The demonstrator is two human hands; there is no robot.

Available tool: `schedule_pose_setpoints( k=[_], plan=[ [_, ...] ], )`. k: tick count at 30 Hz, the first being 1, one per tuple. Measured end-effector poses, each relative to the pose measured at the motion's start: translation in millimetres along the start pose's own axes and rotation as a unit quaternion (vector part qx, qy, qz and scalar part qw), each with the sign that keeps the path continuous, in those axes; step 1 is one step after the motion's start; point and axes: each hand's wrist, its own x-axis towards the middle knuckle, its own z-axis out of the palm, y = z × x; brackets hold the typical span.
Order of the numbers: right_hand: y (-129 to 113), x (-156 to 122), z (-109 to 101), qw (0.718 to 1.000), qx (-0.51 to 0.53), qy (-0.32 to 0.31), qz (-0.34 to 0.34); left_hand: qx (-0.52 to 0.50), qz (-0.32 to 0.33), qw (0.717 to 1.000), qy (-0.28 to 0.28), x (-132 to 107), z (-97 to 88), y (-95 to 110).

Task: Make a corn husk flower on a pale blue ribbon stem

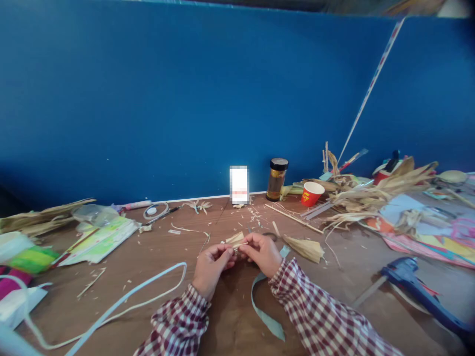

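My left hand and my right hand meet over the middle of the brown table, thumbs and fingers closed in a pinch. Between them is a small pale strip of dried corn husk, partly hidden by the fingers. Right of my right hand lies a wider piece of corn husk. A grey-green ribbon curls below my right wrist. Dark scissor handles seem to show just behind my right hand, mostly covered.
A blue glue gun lies at the right, a white cable loops at the left. Behind stand a dark-lidded jar and a red paper cup. Corn husks pile up at the right, before a blue partition.
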Motion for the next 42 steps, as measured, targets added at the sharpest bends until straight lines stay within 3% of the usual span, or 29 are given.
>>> schedule_pose_setpoints(
  k=[17, 35, 42],
  plan=[
    [9, 6, 0, 0.997, 0.067, 0.013, 0.027, -0.049, -0.048, 0.996, 0.054, -2, 3.5, 4],
    [5, 4, 3, 0.993, 0.103, 0.010, 0.050, -0.057, -0.050, 0.996, 0.048, -5, 6.2, 7],
    [-1, 4, 4, 0.991, 0.110, 0.044, 0.058, -0.053, -0.035, 0.997, 0.052, -6, 7.8, 11]
  ],
)
